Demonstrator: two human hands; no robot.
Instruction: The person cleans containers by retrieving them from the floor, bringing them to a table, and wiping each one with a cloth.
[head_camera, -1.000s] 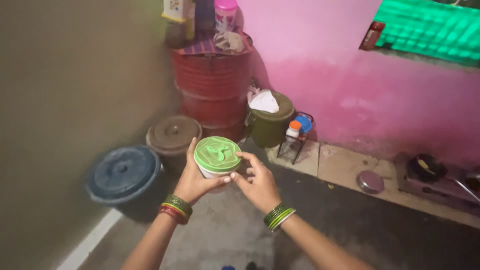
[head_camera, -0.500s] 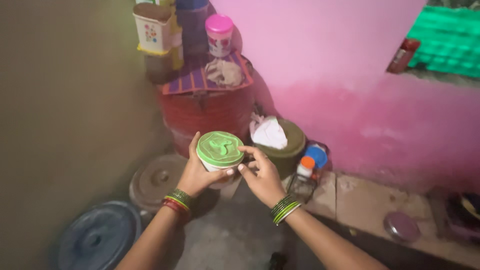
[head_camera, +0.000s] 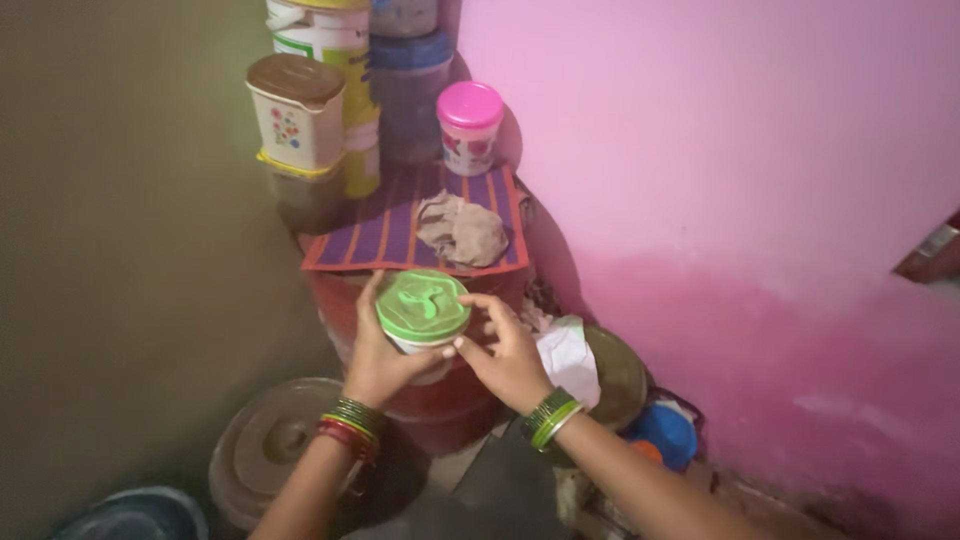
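A small white tub with a green lid is held in front of me at mid-frame, over the near edge of a red drum. My left hand cups its left side and underside. My right hand grips its right side, fingers curled against the lid's rim. Both wrists wear green and red bangles. The drum's top carries a striped purple mat with a crumpled brown cloth on it.
Behind the mat stand a pink-lidded jar, a brown-lidded cream canister, and taller stacked containers. A brown lidded bin sits lower left, a green bin with white cloth right, blue items by the pink wall.
The view has closed in on the red drum and tilted up toward its top. Both hands have carried the green-lidded tub along, still gripping it the same way.
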